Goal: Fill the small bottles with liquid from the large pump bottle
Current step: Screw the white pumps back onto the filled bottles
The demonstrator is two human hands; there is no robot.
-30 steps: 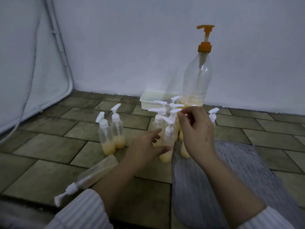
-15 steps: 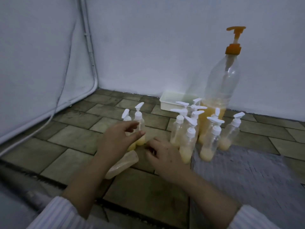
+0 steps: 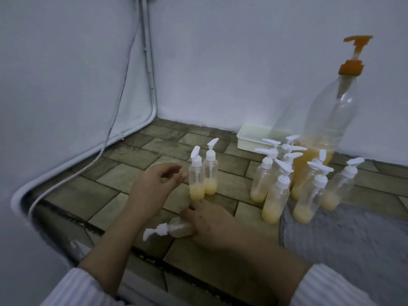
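Clear small bottle (image 3: 176,228) lies on its side on the floor tiles, long axis left-right w/ pump cap pointing left. Right hand (image 3: 212,224) touches its base end, grip unclear; left hand (image 3: 154,184) hovers open above, holding nothing.

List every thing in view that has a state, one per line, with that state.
Large pump bottle: upright, yellow liquid low in it, pump on.
Pair of small bottles: upright, capped, partly filled.
Cluster of small bottles: upright, capped, partly filled.
Lying bottle: on its side, capped, right hand against it.
Tray: contents unclear.
Left hand: open, holding nothing.
Right hand: grip on the lying bottle unclear.
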